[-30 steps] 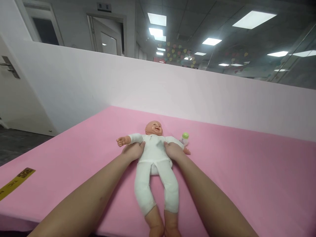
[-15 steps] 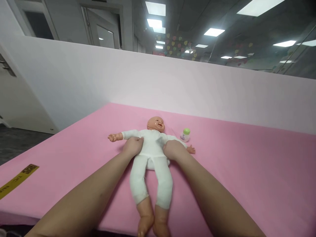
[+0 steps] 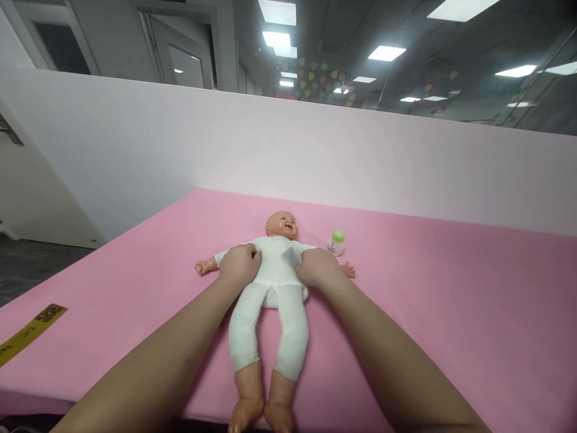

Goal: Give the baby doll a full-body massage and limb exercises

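Observation:
A baby doll (image 3: pixel 278 264) in a white cloth suit lies on its back on the pink-covered table (image 3: pixel 433 313), head away from me, arms spread. My left hand (image 3: pixel 240 264) is closed at the side of its torso, fingers curled and thumb against the white cloth. On the opposite side my right hand (image 3: pixel 318 268) grips the torso in the same way, its fingertips out of sight. Each hand covers part of a doll arm. Just beyond my right hand stands a small clear jar with a green lid (image 3: pixel 336 243).
A yellow strip with a printed code (image 3: pixel 32 334) lies at the table's left side. A white partition wall (image 3: pixel 279 144) runs along the back, with glass above it. At far left is a door (image 3: pixel 40 186) with a metal handle.
The doll's legs and feet have shifted left, while its head has moved slightly. My left hand covers more of the doll's arm than before. The view has tilted a little.

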`<state>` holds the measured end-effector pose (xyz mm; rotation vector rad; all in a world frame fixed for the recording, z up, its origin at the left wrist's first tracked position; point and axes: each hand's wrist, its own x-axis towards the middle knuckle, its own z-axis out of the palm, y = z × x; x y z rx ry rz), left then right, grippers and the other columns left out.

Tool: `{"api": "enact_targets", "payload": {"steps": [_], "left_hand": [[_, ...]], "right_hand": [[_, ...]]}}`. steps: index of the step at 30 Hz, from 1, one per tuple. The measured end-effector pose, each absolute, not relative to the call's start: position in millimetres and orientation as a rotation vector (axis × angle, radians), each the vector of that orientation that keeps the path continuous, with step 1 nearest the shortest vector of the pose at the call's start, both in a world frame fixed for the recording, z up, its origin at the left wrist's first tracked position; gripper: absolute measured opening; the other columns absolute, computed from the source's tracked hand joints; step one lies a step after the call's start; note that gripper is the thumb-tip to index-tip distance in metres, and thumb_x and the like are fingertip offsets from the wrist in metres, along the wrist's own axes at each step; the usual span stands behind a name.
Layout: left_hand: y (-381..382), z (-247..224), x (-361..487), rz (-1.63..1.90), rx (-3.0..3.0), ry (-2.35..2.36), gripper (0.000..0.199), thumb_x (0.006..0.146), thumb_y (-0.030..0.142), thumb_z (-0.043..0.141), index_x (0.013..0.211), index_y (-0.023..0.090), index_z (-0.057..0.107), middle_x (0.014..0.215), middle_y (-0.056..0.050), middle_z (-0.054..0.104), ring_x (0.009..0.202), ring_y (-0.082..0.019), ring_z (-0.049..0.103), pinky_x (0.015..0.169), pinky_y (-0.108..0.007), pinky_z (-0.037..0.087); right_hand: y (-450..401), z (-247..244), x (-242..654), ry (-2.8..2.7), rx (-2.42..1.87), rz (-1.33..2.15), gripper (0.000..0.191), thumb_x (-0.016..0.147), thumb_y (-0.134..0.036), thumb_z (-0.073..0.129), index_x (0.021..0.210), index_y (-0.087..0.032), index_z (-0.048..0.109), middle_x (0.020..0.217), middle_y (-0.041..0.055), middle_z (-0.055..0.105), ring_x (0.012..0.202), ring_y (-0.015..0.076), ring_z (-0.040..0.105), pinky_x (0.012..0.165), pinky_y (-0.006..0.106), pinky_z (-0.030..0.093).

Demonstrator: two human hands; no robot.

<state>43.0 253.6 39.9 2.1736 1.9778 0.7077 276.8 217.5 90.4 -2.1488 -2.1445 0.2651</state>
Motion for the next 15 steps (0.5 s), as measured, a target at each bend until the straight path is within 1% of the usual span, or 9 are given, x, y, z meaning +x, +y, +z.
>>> {"api": "enact_targets", "payload": {"steps": [1, 2, 4, 6, 8, 10, 12, 15], "left_hand": [[254, 39, 44, 0.762, 2.227, 1.963, 0.030, 0.097, 0.042, 0.054, 0.102, 0.023, 0.076, 0.108, -0.013, 0.076, 0.105, -0.034, 0.068, 0.091, -0.042, 0.049], [254, 38, 44, 0.812, 2.277, 1.937, 0.032, 0.096, 0.039, 0.056, 0.116, 0.022, 0.075, 0.120, -0.014, 0.074, 0.114, -0.034, 0.065, 0.099, -0.043, 0.048], [255, 35, 45, 0.849, 2.346, 1.876, 0.050, 0.094, 0.033, 0.058, 0.141, 0.020, 0.064, 0.141, -0.014, 0.067, 0.130, -0.035, 0.059, 0.111, -0.044, 0.044], [257, 33, 46, 0.788, 2.377, 1.808, 0.062, 0.093, 0.028, 0.057, 0.154, 0.018, 0.054, 0.151, -0.013, 0.061, 0.139, -0.034, 0.054, 0.117, -0.045, 0.039], [257, 32, 46, 0.716, 2.395, 1.735, 0.064, 0.092, 0.024, 0.054, 0.156, 0.020, 0.052, 0.154, -0.010, 0.060, 0.142, -0.033, 0.053, 0.120, -0.046, 0.037], [256, 33, 47, 0.696, 2.409, 1.660, 0.065, 0.091, 0.020, 0.052, 0.156, 0.022, 0.053, 0.154, -0.008, 0.061, 0.141, -0.031, 0.056, 0.120, -0.046, 0.037], [253, 35, 48, 0.712, 2.426, 1.586, 0.067, 0.089, 0.018, 0.052, 0.156, 0.021, 0.055, 0.153, -0.007, 0.063, 0.138, -0.030, 0.060, 0.118, -0.044, 0.040], [247, 39, 48, 0.728, 2.398, 1.519, 0.067, 0.085, 0.017, 0.054, 0.152, 0.020, 0.060, 0.145, -0.008, 0.069, 0.131, -0.031, 0.065, 0.111, -0.041, 0.046]], "right_hand": [[217, 90, 279, -2.147, -2.112, 0.167, 0.023, 0.092, -0.029, 0.061, 0.100, -0.016, 0.078, 0.101, 0.0174, 0.077, 0.091, 0.0340, 0.072, 0.080, 0.042, 0.053], [218, 88, 280, -2.134, -2.071, 0.056, 0.028, 0.094, -0.030, 0.057, 0.108, -0.014, 0.076, 0.106, 0.0182, 0.076, 0.095, 0.0340, 0.071, 0.081, 0.041, 0.052], [220, 82, 282, -2.103, -1.970, -0.126, 0.033, 0.099, -0.033, 0.053, 0.118, -0.013, 0.070, 0.117, 0.0195, 0.073, 0.105, 0.0345, 0.068, 0.087, 0.041, 0.050], [223, 76, 282, -2.116, -1.894, -0.121, 0.034, 0.101, -0.035, 0.050, 0.121, -0.013, 0.067, 0.124, 0.0190, 0.071, 0.112, 0.0335, 0.066, 0.090, 0.039, 0.047], [225, 72, 283, -2.162, -1.869, 0.019, 0.034, 0.104, -0.036, 0.045, 0.121, -0.015, 0.065, 0.120, 0.0171, 0.073, 0.107, 0.0306, 0.068, 0.085, 0.036, 0.046], [225, 73, 285, -2.189, -1.907, 0.159, 0.033, 0.106, -0.036, 0.043, 0.118, -0.015, 0.065, 0.112, 0.0157, 0.075, 0.098, 0.0288, 0.070, 0.077, 0.034, 0.045], [225, 79, 290, -2.196, -1.939, 0.225, 0.030, 0.104, -0.038, 0.047, 0.111, -0.017, 0.067, 0.108, 0.0145, 0.076, 0.093, 0.0285, 0.070, 0.072, 0.034, 0.043], [224, 93, 302, -2.219, -1.927, 0.361, 0.022, 0.097, -0.038, 0.058, 0.095, -0.020, 0.070, 0.100, 0.0107, 0.077, 0.087, 0.0265, 0.069, 0.067, 0.032, 0.041]]}}
